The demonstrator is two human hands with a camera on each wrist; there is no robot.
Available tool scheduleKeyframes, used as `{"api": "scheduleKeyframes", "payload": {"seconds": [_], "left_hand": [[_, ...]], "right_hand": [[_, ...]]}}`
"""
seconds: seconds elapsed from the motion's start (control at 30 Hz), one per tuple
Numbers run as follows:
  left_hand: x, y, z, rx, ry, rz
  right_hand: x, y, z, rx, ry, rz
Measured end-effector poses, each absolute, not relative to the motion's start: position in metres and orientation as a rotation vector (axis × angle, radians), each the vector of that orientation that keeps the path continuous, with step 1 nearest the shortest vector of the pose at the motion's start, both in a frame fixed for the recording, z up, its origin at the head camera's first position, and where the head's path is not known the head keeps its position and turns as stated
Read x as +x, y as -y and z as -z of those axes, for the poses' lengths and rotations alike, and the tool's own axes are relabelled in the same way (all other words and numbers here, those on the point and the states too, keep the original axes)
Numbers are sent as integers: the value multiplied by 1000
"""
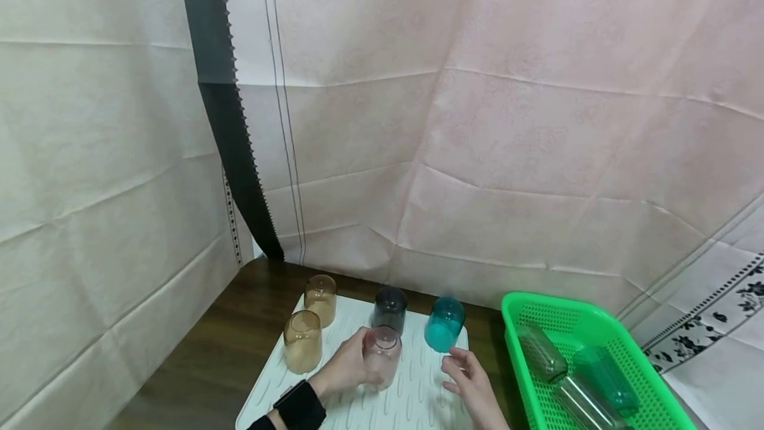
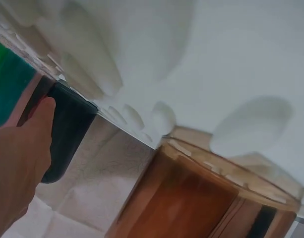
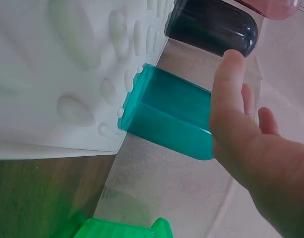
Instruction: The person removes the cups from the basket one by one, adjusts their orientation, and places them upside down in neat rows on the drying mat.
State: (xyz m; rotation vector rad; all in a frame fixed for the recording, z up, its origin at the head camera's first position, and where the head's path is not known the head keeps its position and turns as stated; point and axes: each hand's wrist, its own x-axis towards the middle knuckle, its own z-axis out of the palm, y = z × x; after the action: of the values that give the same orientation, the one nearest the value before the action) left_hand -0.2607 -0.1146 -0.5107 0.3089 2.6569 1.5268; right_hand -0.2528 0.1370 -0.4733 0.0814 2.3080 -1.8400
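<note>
My left hand (image 1: 348, 365) grips a pale pink glass (image 1: 382, 357) over the middle of the white ridged mat (image 1: 349, 410); whether its rim touches the mat I cannot tell. A dark grey glass (image 1: 389, 309) stands just behind it. To the right, my right hand (image 1: 471, 383) holds nothing, its fingers loosely bent just in front of a teal glass (image 1: 445, 324). In the right wrist view the teal glass (image 3: 166, 114) stands rim down on the mat. Two amber glasses, one nearer (image 1: 302, 342) and one farther (image 1: 321, 298), stand along the mat's left side.
A green perforated basket (image 1: 514, 350) stands right of the mat. Several glasses lie in it on their sides, among them a greyish one (image 1: 540, 350) and a green one (image 1: 605, 380). Pale cloth (image 1: 477, 217) hangs behind the dark wooden table (image 1: 185, 363).
</note>
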Motion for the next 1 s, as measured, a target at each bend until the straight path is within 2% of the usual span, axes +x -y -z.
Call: {"api": "scheduleKeyframes", "payload": {"seconds": [0.4, 0.63, 0.8, 1.0], "left_hand": [[-260, 114, 499, 318, -2677, -1472], [-249, 120, 462, 374, -2847, -1207], [-241, 127, 432, 508, -2988, -902], [-226, 138, 417, 602, -2994, -663]], "right_hand": [[-249, -141, 463, 13, -2423, 1664], [-232, -150, 423, -114, -2671, 1219], [-224, -172, 398, -266, -2833, 1023], [-236, -215, 392, -357, -2917, 737]]}}
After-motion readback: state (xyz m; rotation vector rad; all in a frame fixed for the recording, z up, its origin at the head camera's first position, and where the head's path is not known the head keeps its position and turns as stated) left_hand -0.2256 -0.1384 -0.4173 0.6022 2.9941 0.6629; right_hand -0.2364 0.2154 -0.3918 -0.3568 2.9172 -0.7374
